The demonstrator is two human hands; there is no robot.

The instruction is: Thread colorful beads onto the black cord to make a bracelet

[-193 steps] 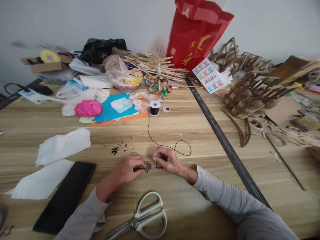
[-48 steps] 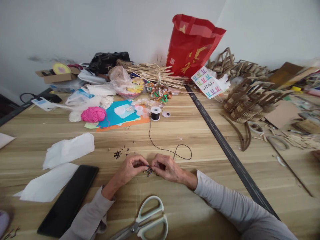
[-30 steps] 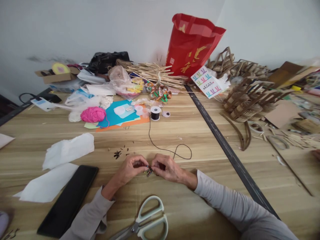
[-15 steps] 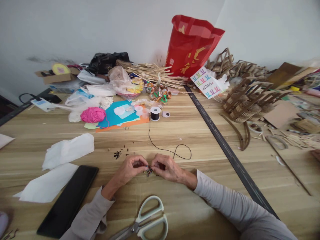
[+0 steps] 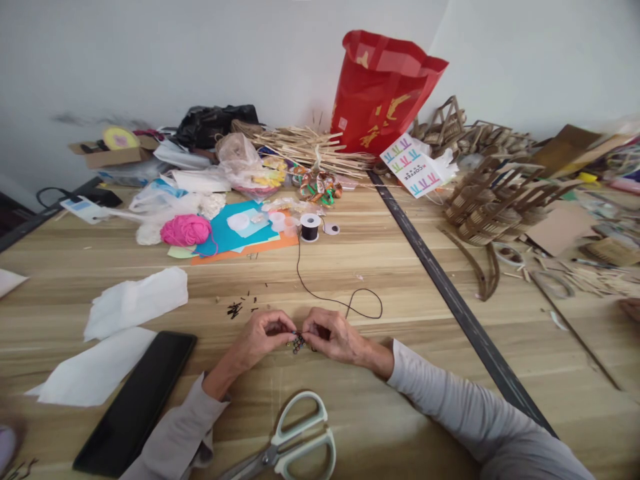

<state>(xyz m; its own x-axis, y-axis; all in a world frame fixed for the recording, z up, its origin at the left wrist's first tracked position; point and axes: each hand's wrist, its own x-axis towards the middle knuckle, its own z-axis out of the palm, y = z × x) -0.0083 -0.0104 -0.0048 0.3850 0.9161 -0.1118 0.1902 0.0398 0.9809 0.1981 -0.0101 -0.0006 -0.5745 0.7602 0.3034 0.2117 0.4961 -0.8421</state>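
Between my two hands hangs a small cluster of dark, colourful beads (image 5: 299, 344) on black cord. My left hand (image 5: 260, 340) pinches its left side with thumb and forefinger. From the right, my right hand (image 5: 336, 337) pinches at the same spot, fingertips nearly touching the left ones. A thin black cord (image 5: 320, 294) loops over the table from a spool (image 5: 310, 228) towards my right hand. Short black pieces (image 5: 234, 309) lie scattered beyond my left hand. White-handled scissors (image 5: 300, 437) rest on the table below my hands.
A black tray-like slab (image 5: 137, 403) and white paper sheets (image 5: 137, 303) lie at the left. Pink yarn (image 5: 187, 230), coloured paper and plastic bags stand behind. Small woven baskets (image 5: 493, 210) and wood strips crowd the right; a red bag (image 5: 383, 93) stands at the back.
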